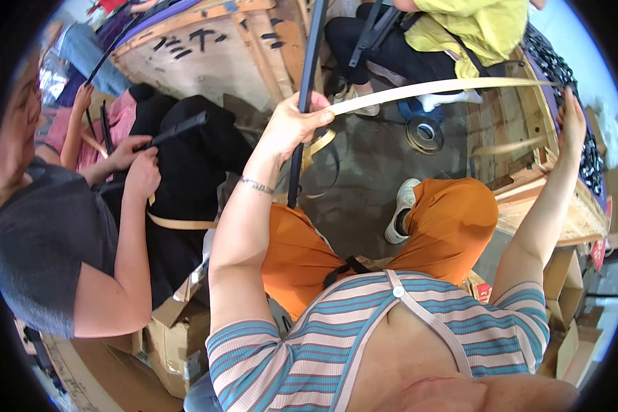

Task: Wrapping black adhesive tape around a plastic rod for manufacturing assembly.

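Note:
My left hand [299,122] is closed around a long black bar [307,69], which stands steeply tilted over my left thigh. Its thumb and finger also pinch one end of a pale yellow strip [432,87]. The strip is pulled out in a shallow arch to the right. At its far end my right hand [571,120], raised with the arm stretched out, has its fingers closed on it. More looped strip [319,144] hangs below my left hand. How the strip joins the bar cannot be made out.
A roll of black tape [424,134] lies on the floor ahead. Black pieces are heaped on the wooden bench [522,137] at right. A co-worker on my left handles a black bar [178,129]; another in yellow [460,34] sits ahead. Cardboard boxes [175,343] stand lower left.

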Action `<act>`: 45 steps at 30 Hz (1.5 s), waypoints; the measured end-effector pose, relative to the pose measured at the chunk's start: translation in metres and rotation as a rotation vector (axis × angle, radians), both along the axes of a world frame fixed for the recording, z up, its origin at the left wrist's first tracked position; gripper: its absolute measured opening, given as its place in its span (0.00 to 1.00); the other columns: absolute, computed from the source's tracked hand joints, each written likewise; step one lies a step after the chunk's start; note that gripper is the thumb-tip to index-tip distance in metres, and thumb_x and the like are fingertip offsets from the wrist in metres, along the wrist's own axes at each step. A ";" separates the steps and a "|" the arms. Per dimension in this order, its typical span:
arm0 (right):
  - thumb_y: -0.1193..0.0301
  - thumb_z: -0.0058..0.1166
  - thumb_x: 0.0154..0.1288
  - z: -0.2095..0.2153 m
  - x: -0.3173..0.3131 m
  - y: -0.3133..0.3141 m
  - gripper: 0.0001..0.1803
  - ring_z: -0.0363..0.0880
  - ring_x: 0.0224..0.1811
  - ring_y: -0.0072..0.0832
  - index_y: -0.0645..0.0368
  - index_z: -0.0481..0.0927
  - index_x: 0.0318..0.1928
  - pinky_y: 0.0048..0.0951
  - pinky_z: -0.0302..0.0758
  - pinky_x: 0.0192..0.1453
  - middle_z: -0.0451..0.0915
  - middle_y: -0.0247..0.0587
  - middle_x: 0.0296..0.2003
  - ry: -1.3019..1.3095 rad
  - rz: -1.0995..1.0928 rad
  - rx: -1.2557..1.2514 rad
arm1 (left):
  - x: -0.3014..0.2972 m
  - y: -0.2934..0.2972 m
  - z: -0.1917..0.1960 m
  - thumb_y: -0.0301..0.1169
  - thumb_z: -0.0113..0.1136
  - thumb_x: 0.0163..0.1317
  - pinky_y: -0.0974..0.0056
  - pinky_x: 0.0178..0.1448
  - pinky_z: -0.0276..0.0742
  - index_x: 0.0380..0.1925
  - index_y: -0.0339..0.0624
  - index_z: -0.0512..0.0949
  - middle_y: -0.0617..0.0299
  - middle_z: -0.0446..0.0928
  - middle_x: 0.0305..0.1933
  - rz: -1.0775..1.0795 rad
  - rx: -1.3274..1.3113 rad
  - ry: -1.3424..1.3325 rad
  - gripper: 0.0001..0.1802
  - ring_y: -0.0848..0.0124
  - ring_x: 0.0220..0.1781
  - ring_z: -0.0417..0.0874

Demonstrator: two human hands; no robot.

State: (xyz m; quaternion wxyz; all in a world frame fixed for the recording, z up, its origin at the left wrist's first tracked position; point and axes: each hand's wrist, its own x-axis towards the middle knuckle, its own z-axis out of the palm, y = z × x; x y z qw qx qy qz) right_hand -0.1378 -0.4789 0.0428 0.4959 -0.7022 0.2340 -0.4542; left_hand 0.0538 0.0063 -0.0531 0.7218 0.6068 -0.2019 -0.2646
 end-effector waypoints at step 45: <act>0.66 0.53 0.58 -0.066 0.142 0.326 0.24 0.73 0.46 0.45 0.61 0.66 0.54 0.36 0.70 0.49 0.73 0.53 0.41 0.144 1.091 -0.767 | 0.000 0.018 0.021 0.31 0.64 0.53 0.80 0.18 0.51 0.36 0.38 0.73 0.70 0.72 0.23 0.018 0.011 -0.128 0.13 0.88 0.16 0.59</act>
